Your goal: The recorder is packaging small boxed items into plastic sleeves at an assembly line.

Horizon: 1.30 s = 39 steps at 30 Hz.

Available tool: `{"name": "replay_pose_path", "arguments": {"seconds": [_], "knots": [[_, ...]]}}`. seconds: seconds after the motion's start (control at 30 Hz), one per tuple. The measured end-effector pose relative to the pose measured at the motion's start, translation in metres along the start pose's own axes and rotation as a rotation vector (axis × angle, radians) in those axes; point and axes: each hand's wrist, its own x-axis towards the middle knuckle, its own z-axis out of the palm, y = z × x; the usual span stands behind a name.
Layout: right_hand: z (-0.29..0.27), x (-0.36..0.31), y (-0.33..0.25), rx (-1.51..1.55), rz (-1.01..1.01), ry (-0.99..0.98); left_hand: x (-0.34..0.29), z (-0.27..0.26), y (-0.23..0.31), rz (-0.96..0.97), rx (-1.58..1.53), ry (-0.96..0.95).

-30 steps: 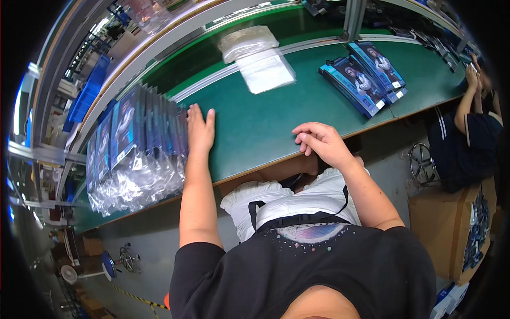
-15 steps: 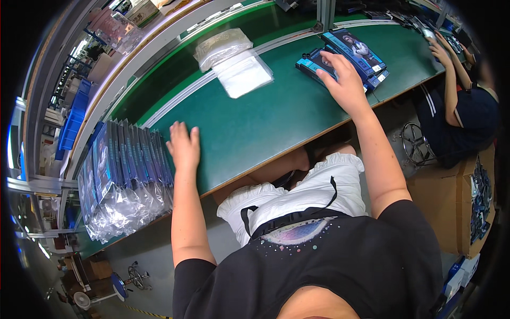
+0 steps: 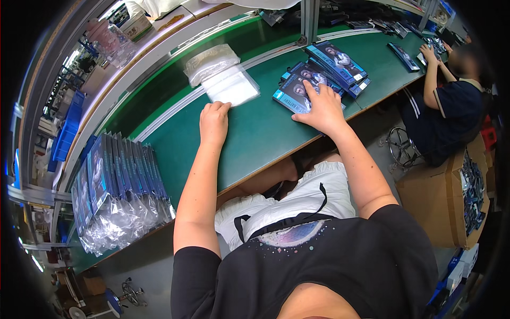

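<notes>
My left hand (image 3: 214, 122) is closed, its fingertips pinched at the near edge of a stack of clear plastic bags (image 3: 232, 87). My right hand (image 3: 323, 109) lies over a flat blue-and-black printed box (image 3: 292, 94), thumb along the near edge and fingers across its top face; how firmly it grips is hard to see. That box overlaps other boxes of the same kind. A pile of these boxes (image 3: 338, 59) is just beyond, to the right.
Bagged boxes (image 3: 114, 170) stand in a row at the left of the green table (image 3: 255, 143). A bundle of bags (image 3: 212, 63) lies behind the stack. At right, a co-worker (image 3: 451, 117) handles items beside a large carton (image 3: 438, 196). A metal post (image 3: 309, 21) rises at the back.
My left hand has moved from beside the bagged boxes to the plastic bags and closed. My right hand has drawn a box nearer and leftward. The whole view has shifted slightly.
</notes>
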Motion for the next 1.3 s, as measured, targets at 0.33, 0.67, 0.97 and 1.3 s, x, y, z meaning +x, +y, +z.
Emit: {"name": "replay_pose_path", "arguments": {"seconds": [0.33,0.67,0.97,1.3], "knots": [[-0.011,-0.027,-0.014,1.696,0.176,-0.431,-0.011,-0.012,0.013,0.02,-0.167,0.147],[0.046,-0.014,-0.047,1.926,0.035,-1.028,-0.015,-0.04,0.036,-0.188,-0.409,0.026],[0.042,0.01,-0.043,1.744,0.014,-1.135,-0.023,-0.055,0.022,-0.837,-0.844,-0.294],[0.066,0.004,-0.045,1.557,-0.11,-0.865,-0.029,-0.063,0.02,-0.708,-0.673,-0.409]]}}
